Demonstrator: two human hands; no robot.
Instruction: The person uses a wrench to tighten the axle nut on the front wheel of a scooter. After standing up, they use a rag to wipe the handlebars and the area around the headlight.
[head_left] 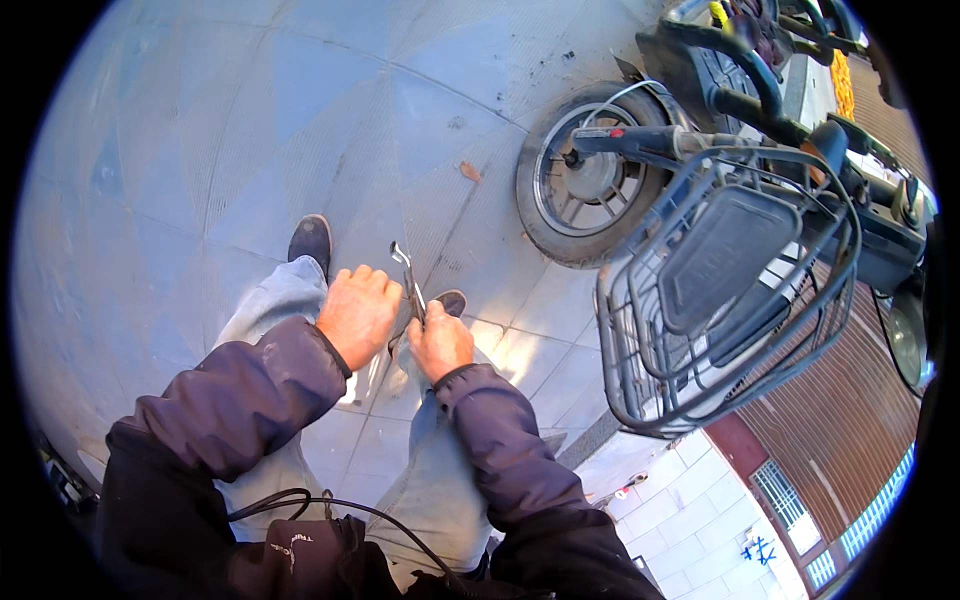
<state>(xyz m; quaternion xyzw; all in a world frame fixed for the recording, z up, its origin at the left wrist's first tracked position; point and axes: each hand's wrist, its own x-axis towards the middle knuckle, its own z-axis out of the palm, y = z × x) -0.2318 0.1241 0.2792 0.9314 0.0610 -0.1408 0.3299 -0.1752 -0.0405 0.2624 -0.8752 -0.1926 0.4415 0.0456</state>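
In front of my knees, my right hand (442, 342) is closed round a slim metal wrench (405, 262). Its shiny, rounded head sticks up beyond the fingers, tilted a little to the left. A second thin metal piece seems to lie along it, but I cannot tell what it is. My left hand (360, 312) is just to the left, back upward and fingers curled, its fingertips close against the metal. What those fingers hold, if anything, is hidden. A thin dark piece (393, 345) hangs between the two hands.
An electric scooter stands to the right, with its wheel (590, 180) and black wire basket (735, 260) nearest me. My shoes (311, 240) rest on grey paving, where a dry leaf (469, 171) lies. A dark cord (390, 522) crosses my lap. A white tiled wall (680, 510) is at lower right.
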